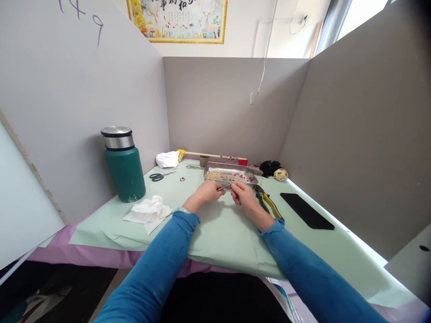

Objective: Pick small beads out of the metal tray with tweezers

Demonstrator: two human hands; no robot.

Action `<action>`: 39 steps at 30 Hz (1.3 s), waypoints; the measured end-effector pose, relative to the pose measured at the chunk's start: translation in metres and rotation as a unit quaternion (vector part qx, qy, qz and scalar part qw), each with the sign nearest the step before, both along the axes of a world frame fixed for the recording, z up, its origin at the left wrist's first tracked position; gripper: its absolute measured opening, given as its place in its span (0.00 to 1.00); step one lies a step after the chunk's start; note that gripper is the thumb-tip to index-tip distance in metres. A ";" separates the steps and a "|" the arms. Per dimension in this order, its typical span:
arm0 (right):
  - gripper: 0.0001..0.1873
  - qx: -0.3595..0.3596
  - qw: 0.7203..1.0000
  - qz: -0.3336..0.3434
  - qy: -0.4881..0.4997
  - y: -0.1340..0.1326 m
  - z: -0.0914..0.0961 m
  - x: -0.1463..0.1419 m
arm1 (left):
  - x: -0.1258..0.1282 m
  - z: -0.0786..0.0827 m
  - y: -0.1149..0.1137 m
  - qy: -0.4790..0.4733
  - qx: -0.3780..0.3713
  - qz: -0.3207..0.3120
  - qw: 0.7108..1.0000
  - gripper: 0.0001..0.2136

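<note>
In front of the metal tray [222,166] my two hands are close together. My left hand [206,193] is closed on a slim metal tool [225,186] that looks like tweezers, its tip pointing at the right fingers. My right hand [245,197] is pinched at that tip; whatever is between its fingers is too small to make out. Inside the tray lie many tan beads [217,176] on the left and red and white beads [243,178] on the right. Pliers with green and yellow handles [272,205] lie just right of my right hand.
A tall green bottle [124,172] stands at the left, with crumpled tissue [148,210] in front. Scissors [158,176] and a small ring-like piece [182,179] lie behind. A beaded stick [212,155] crosses the back. At the right are a black phone-like slab [306,211] and a patterned ball [280,174].
</note>
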State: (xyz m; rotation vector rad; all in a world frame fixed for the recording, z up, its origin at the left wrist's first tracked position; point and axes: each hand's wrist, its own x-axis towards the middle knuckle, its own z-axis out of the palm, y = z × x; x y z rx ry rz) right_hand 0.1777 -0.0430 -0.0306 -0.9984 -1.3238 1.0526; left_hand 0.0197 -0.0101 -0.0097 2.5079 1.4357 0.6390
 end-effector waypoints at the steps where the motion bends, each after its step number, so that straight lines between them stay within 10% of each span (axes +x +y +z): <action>1: 0.13 0.000 1.000 -0.003 -0.004 0.000 0.000 0.000 | 0.000 -0.001 0.001 0.007 0.009 0.009 1.000 0.12; 39: 0.12 0.002 1.000 0.000 -0.007 0.000 0.000 -0.001 | 0.001 0.000 0.000 0.008 0.001 0.018 1.000 0.11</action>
